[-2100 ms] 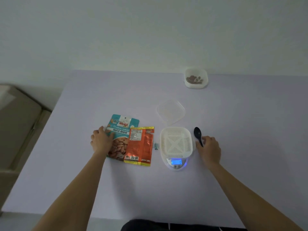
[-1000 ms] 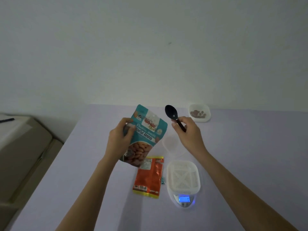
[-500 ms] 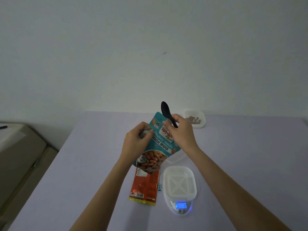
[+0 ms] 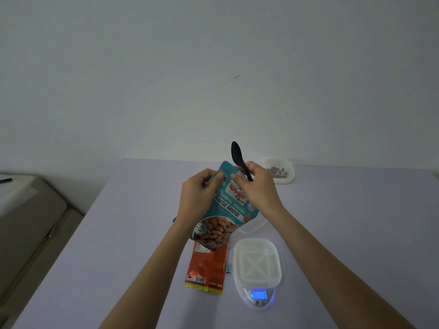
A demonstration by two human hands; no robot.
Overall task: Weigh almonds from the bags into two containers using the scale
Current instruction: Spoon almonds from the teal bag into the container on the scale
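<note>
Hands meet above the lilac table (image 4: 356,222); the left hand (image 4: 197,198) pinches the top left edge of the teal almond bag (image 4: 225,217), held tilted in the air; the right hand (image 4: 259,188) grips the bag's top right edge and also holds a black spoon (image 4: 237,155), bowl upward; below lies an orange bag (image 4: 209,267) flat beside the white basket (image 4: 257,262) on the lit scale (image 4: 259,298); a clear container (image 4: 251,227) sits half hidden behind the bag; another container (image 4: 280,172) with almonds stands at the far edge.
</note>
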